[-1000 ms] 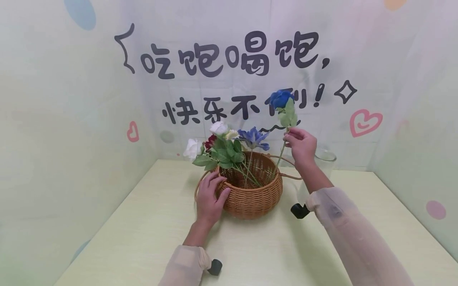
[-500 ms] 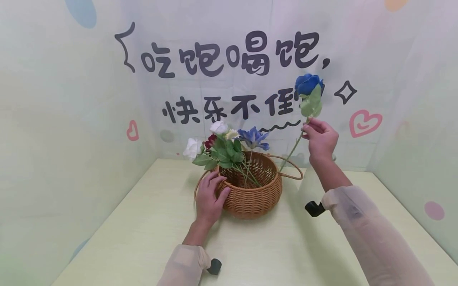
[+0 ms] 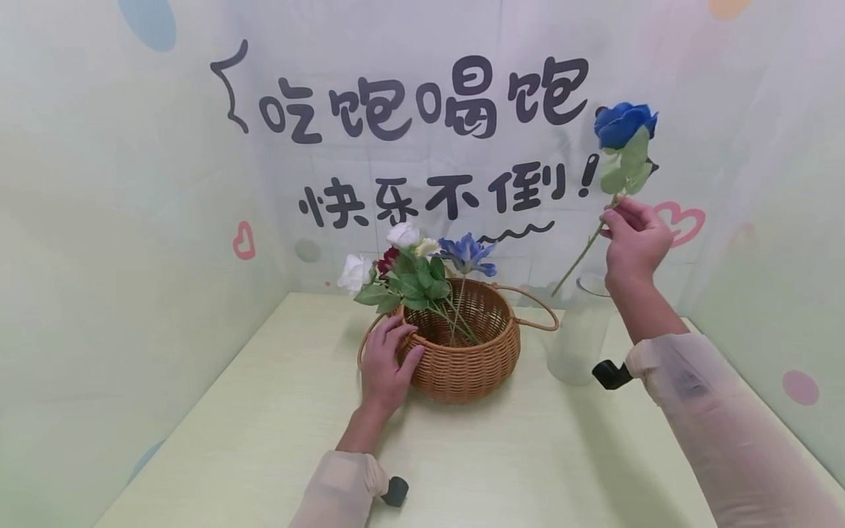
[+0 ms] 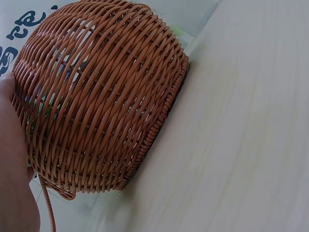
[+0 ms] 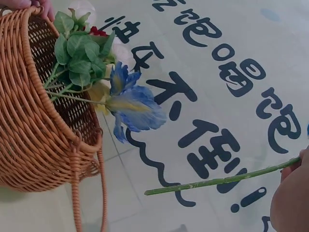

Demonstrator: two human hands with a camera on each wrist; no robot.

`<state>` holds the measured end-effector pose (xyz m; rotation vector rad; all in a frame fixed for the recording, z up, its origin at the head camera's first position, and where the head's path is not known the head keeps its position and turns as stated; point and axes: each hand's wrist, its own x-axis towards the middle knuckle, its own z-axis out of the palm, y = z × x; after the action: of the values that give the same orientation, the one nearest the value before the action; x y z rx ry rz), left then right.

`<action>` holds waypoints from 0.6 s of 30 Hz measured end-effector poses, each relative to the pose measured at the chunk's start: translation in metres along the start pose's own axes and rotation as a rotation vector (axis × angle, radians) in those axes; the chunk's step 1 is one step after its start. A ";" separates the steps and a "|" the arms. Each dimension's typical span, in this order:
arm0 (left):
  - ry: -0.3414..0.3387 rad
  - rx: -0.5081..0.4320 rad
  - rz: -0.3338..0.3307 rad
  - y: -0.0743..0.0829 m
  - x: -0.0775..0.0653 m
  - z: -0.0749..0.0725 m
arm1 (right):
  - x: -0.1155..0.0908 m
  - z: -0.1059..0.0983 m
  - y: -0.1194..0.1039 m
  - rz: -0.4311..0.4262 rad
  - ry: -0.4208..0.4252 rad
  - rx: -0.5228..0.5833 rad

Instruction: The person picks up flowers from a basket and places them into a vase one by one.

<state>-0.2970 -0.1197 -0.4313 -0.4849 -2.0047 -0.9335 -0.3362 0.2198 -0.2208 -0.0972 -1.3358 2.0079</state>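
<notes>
My right hand [image 3: 637, 242] pinches the stem of a blue rose [image 3: 620, 127] high on the right, just under its pale green leaves. The stem's lower end [image 5: 193, 185] hangs free, near a clear glass vase [image 3: 576, 341] in the head view. My left hand [image 3: 385, 370] holds the left rim of a brown wicker basket [image 3: 465, 375], thumb on the outside. Inside the basket lean a blue-purple flower [image 3: 467, 254], white roses [image 3: 356, 273], a dark red flower [image 3: 388, 262] and a pale yellow one [image 3: 427, 248]. The left wrist view shows the woven basket side [image 4: 104, 101].
The basket's right handle loop [image 3: 538, 308] sticks out toward the glass vase. Everything stands on a pale wood table [image 3: 462, 462]. A printed cloth wall [image 3: 422, 44] with large lettering closes off the back, and similar walls flank both sides.
My right hand has lifted the blue rose out of the basket and carried it right and upward, toward the area above the glass vase. The left hand and basket have stayed put.
</notes>
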 end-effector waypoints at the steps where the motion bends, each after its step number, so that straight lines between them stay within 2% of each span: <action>1: -0.001 -0.001 -0.003 0.000 0.000 0.000 | 0.002 -0.001 -0.003 -0.007 0.004 0.002; 9: -0.010 -0.001 -0.006 0.001 0.000 0.000 | 0.014 -0.007 -0.018 -0.084 0.045 0.040; 18: -0.015 -0.003 -0.022 0.000 0.000 0.000 | 0.021 -0.014 -0.020 -0.142 0.118 0.028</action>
<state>-0.2968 -0.1202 -0.4314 -0.4742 -2.0264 -0.9489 -0.3354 0.2471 -0.2047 -0.1039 -1.2058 1.8722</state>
